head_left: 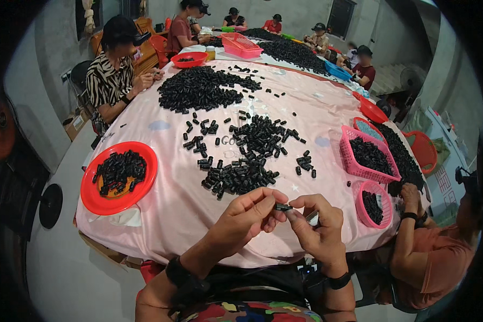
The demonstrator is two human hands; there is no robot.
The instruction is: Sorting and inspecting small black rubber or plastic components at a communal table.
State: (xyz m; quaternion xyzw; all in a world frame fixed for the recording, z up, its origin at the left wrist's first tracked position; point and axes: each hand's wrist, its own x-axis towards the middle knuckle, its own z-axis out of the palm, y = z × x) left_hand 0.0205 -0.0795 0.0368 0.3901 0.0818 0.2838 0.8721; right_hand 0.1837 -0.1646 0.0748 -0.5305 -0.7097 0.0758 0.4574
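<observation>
Above the near edge of the cloth-covered table, my left hand (252, 213) pinches a small black cylindrical part (282, 206) between thumb and fingers. My right hand (319, 225) meets it from the other side, its thumb and forefinger closed at the part's right end. Whether a second tiny piece sits in those fingertips is too small to tell. A pale spot shows by the right palm, and I cannot make out what it is. Just beyond my hands lies a loose heap of similar black parts (236, 176), with another heap (260, 134) behind it.
A red plate (150, 180) with black parts stands at left. Right are pink baskets (370, 173) (366, 217) of black parts, beside a person in an orange top (440, 263). A larger black pile (193, 88) lies farther back, near a person in a striped shirt (112, 80). Others sit beyond.
</observation>
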